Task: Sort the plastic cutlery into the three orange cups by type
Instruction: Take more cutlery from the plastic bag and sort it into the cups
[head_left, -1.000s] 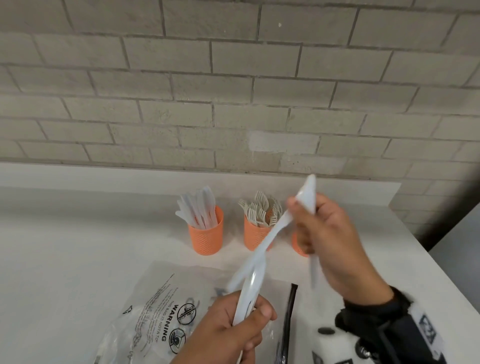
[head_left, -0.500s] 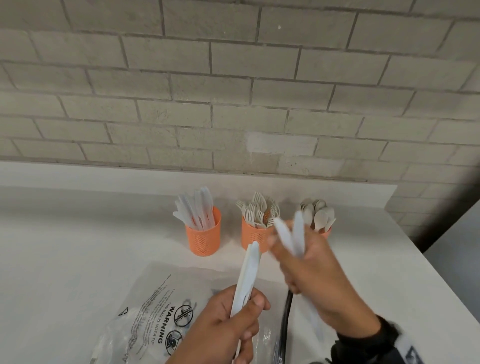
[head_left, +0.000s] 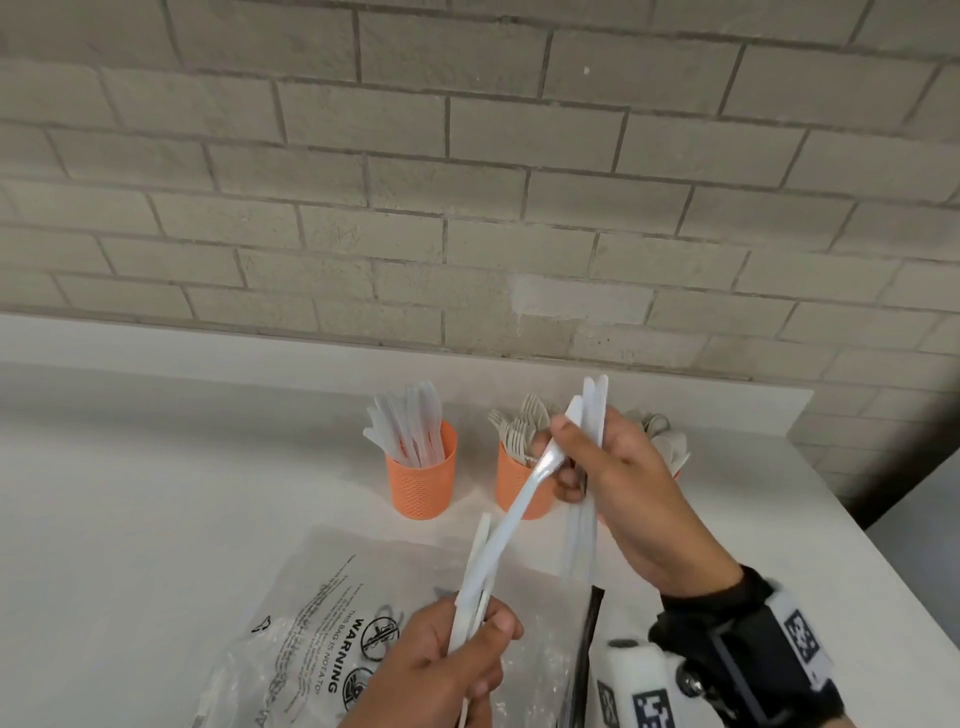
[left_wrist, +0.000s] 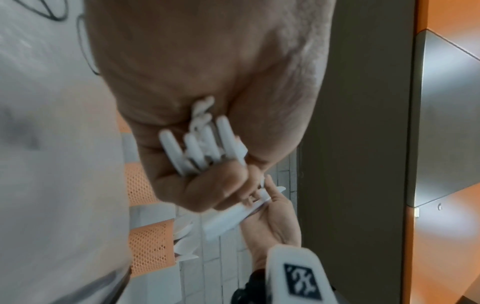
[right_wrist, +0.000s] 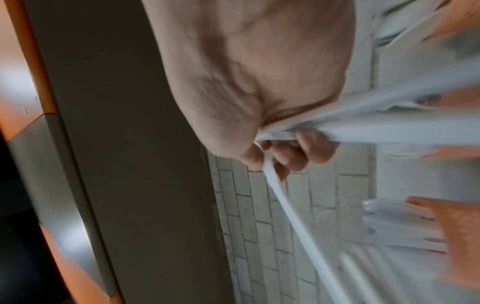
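Big grey brick wall (head_left: 467, 182) behind, and the white counter (head_left: 156, 493) runs along under it. On the near part of the counter lies a clear plastic bag (head_left: 322, 613) with a printed warning, flat and crumpled, a dark strip (head_left: 589, 629) along its right edge. At the back stand the orange cups: the left cup (head_left: 422, 486) is packed with knives, blades up, the middle cup (head_left: 519, 486) bristles with forks, and the right cup (head_left: 675, 474) is almost wholly hidden behind the right hand, only spoon bowls peeking out beside it. Now the hands, both raised over the bag. The right hand (head_left: 623, 488), a black strap and marker block at its wrist, has its fingers curled round an upright bundle of white pieces (head_left: 592, 415), and its thumb and fingertips pinch the far end of one long slanting piece (head_left: 514, 514). What type that piece is, I can't tell. The left hand (head_left: 441, 670) sits lower, fingers clenched round its own bunch of cutlery (head_left: 475, 577), handles poking out below the fist in the left wrist view. The slanting piece runs between the two hands.
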